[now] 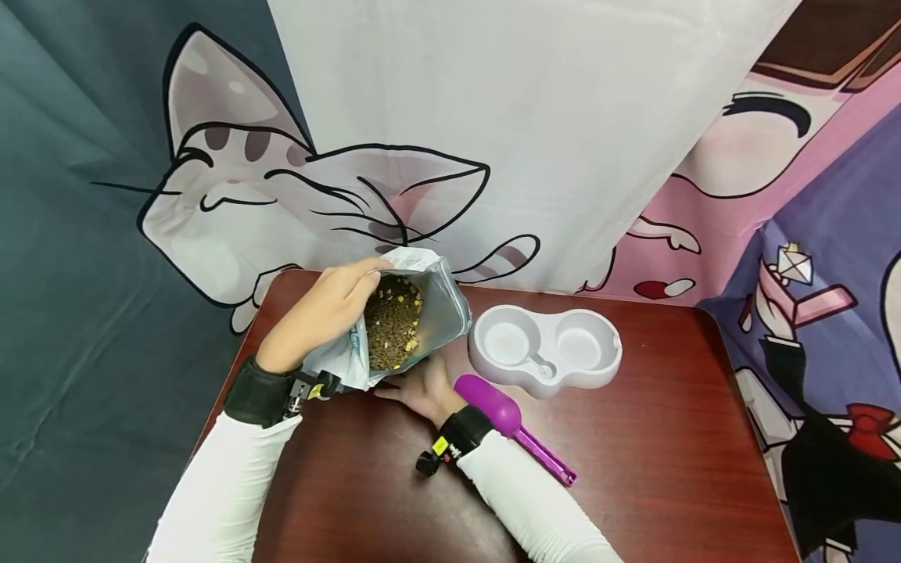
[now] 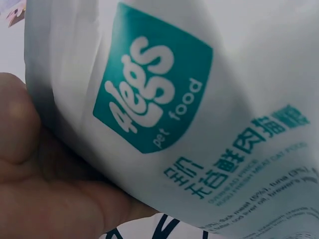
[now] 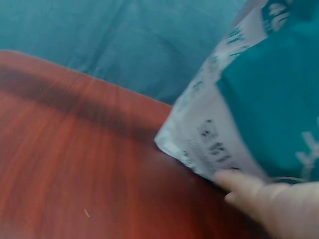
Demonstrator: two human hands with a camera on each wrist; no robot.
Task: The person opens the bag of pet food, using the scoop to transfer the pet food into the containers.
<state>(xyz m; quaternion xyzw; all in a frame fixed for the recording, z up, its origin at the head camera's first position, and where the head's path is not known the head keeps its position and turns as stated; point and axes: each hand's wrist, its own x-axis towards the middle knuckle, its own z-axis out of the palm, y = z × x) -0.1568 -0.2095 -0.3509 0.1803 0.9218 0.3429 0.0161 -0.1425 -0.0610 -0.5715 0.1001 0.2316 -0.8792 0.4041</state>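
An opened bag of cat food (image 1: 445, 305), white and teal with a silvery lining, leans with its mouth toward the head camera; brown kibble (image 1: 393, 324) with yellow bits shows inside. My left hand (image 1: 331, 309) grips the bag's upper edge, thumb and fingers around it. The left wrist view is mostly filled by the bag's printed side (image 2: 239, 99). Low at the bag's near side is my right hand (image 1: 422, 387), its extended fingers touching the bag's bottom edge. In the right wrist view, fingertips (image 3: 234, 180) rest against the bag's lower corner (image 3: 174, 142).
Right of the bag stands a light grey double pet bowl (image 1: 545, 348). A purple scoop (image 1: 493, 403) lies beside my right wrist, handle toward the front right. Behind the dark red table (image 1: 669, 453) hangs a cartoon-printed cloth (image 1: 549, 117).
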